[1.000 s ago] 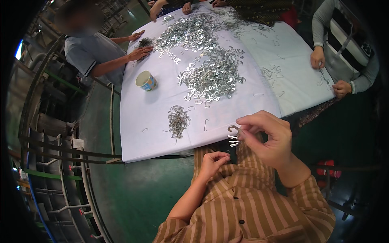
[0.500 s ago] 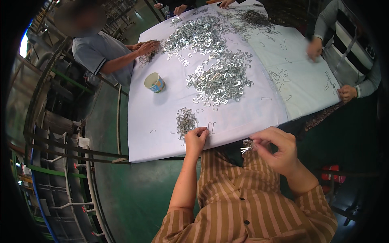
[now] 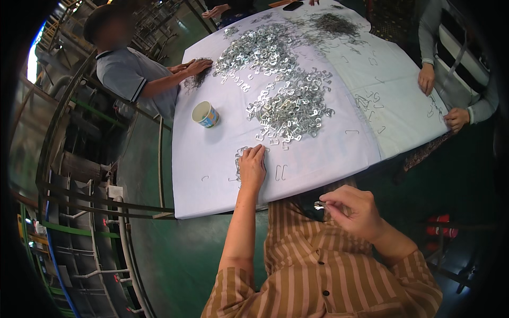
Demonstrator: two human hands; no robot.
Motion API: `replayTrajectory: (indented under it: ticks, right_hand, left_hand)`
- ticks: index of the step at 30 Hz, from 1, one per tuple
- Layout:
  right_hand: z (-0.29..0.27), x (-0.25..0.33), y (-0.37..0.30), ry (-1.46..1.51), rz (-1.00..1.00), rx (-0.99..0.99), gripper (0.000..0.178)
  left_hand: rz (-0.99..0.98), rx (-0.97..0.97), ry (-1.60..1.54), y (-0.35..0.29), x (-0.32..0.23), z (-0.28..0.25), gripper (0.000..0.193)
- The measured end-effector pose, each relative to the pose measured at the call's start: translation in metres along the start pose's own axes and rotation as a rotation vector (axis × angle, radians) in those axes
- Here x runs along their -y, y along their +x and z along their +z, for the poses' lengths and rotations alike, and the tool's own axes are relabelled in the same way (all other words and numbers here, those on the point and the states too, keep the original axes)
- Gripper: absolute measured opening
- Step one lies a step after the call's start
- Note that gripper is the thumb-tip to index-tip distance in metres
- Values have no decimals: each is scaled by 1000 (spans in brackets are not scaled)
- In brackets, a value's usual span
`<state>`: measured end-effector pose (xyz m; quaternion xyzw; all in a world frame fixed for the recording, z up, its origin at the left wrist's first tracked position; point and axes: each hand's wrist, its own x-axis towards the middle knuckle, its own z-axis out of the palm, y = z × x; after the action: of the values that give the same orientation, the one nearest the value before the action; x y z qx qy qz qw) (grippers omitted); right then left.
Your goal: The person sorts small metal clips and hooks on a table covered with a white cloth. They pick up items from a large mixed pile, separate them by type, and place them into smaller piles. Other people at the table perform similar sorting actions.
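Observation:
My left hand (image 3: 252,167) reaches over the small pile of bent wire hooks (image 3: 239,159) near the table's front, covering most of it. Its fingers are stretched forward, and the fingertips rest by a loose hook at the pile's far edge. Two long wire hooks (image 3: 281,173) lie side by side just right of that hand. In front of the table edge, above my lap, my right hand (image 3: 354,209) pinches a few small shiny metal hooks (image 3: 319,204) between thumb and fingers; their exact shape is hard to make out.
Large heaps of flat silvery clips (image 3: 291,108) cover the middle of the white-covered table (image 3: 323,164). A paper cup (image 3: 205,115) stands at left. A dark wire pile (image 3: 334,24) lies far right. Co-workers' hands (image 3: 199,67) work at the left and right (image 3: 427,79) sides.
My left hand has moved forward from beside the two long hooks onto the small pile. My right hand has shifted slightly down and left, still pinching the metal hooks.

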<state>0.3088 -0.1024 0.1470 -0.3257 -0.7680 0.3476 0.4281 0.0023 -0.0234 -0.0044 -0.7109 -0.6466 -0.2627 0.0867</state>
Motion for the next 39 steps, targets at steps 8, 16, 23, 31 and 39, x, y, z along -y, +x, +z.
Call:
replayTrajectory:
  ticks: [8,16,23,31,39]
  right_hand:
    - [16,-4,-4,22,12,69,21]
    - [25,-5,-9,51,11,91,21]
    - [25,-6,-13,62,44,107,21]
    - [26,-10,-16,61,28,86,21]
    - [30,-19,-21,52,38,84,20]
  left_hand:
    - [43,117,154,14,-11,-4,11]
    - [95,204,291,32,-21,5,9]
    - [194,308,339,34,-10,1,10]
    - [216,288,334,35,-13,-2,10]
    - [27,184,22,40,4,-1,8]
